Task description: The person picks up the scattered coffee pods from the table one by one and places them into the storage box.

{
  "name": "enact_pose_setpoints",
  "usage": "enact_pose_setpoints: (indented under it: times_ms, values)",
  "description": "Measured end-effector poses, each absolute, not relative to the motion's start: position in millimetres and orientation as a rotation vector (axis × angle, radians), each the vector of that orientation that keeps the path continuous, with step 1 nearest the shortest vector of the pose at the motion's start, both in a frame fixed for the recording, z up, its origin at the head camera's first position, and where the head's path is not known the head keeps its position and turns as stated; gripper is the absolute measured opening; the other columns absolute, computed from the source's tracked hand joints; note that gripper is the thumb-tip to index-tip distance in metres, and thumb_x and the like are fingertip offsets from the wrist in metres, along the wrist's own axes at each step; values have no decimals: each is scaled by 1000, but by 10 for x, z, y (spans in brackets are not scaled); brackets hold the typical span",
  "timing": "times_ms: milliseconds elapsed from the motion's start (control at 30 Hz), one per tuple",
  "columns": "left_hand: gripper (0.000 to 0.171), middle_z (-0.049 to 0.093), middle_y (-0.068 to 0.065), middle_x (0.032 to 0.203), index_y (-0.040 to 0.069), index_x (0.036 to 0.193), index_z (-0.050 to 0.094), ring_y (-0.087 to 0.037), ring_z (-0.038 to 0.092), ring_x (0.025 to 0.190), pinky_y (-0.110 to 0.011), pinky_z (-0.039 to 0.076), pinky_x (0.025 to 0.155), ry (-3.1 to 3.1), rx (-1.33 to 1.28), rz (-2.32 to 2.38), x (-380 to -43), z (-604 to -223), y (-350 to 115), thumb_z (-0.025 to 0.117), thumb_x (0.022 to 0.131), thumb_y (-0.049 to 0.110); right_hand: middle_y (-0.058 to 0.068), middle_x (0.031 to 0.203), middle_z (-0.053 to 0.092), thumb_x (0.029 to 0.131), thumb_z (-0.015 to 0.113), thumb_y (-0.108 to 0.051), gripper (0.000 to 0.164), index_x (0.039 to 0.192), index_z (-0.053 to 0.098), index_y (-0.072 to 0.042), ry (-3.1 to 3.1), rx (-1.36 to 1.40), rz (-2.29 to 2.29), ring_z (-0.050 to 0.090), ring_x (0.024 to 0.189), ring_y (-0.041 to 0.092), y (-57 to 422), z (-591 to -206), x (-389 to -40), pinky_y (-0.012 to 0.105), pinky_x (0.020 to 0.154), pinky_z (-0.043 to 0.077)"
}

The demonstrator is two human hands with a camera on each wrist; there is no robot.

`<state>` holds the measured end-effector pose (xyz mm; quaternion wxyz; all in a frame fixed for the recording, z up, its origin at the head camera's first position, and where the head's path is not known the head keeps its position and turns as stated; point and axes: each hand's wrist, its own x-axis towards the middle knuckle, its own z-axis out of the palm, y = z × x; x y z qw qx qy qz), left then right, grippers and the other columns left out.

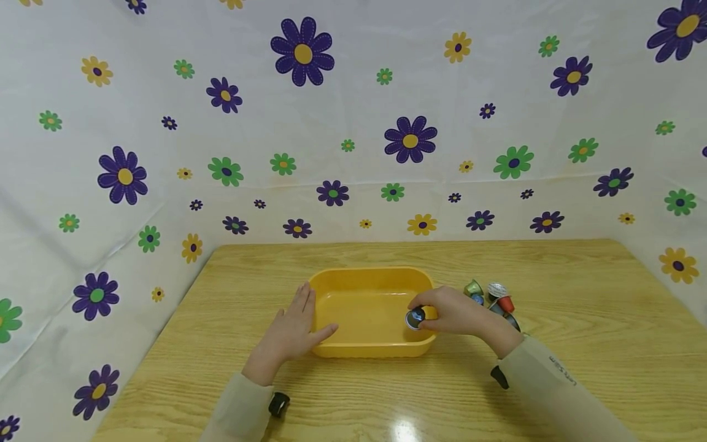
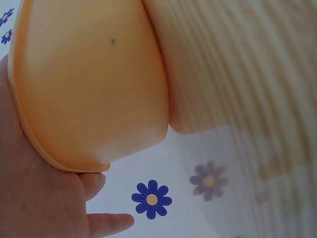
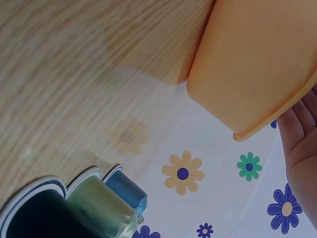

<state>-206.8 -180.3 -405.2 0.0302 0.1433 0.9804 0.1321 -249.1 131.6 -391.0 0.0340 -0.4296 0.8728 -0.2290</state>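
A shallow yellow tray (image 1: 372,350) stands on the wooden table in the middle of the head view. Over its right end, my right hand (image 1: 450,312) pinches a dark coffee capsule (image 1: 415,317) between thumb and fingers. My left hand (image 1: 293,334) rests against the tray's left rim, fingers straight and thumb reaching over the near corner. In the left wrist view that hand (image 2: 44,198) lies along the outer rim. The right wrist view shows part of the right hand (image 3: 302,148) over the rim, with the held capsule hidden.
Several coffee capsules lie in a cluster right of the tray: a green one (image 1: 473,288), a blue one (image 1: 477,299), a silver-topped one (image 1: 497,290), a red one (image 1: 506,304) and dark ones (image 1: 510,320). A white flowered cloth (image 1: 353,110) hangs behind the table (image 1: 580,368).
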Motion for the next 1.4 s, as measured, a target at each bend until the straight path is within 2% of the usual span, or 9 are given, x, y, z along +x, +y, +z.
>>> enact_pose_setpoints:
  times_ms: [600, 900, 1400]
  values:
    - [93, 3, -21, 145, -9, 138, 10, -29, 5, 132, -60, 22, 94, 3032, 445, 407, -2097, -4043, -1808, 38, 84, 61, 1, 97, 63, 77, 68, -12, 26, 102, 63, -6, 2688, -1311, -697, 57, 85, 11, 1309, -3895, -2502, 30, 77, 47]
    - [91, 2, -20, 145, -8, 138, 10, -29, 4, 132, -60, 20, 94, 3023, 437, 409, -2083, -4040, -1800, 38, 84, 61, 8, 101, 63, 78, 67, -11, 28, 104, 63, -1, 2674, -1303, -705, 58, 93, 23, 1315, -3894, -2481, 36, 79, 46]
    - [91, 2, -20, 145, -8, 138, 9, -29, 4, 132, -60, 21, 94, 3025, 434, 405, -2066, -4041, -1799, 38, 84, 60, 9, 101, 63, 79, 66, -10, 27, 104, 62, -1, 2664, -1302, -729, 57, 94, 23, 1319, -3899, -2481, 36, 80, 46]
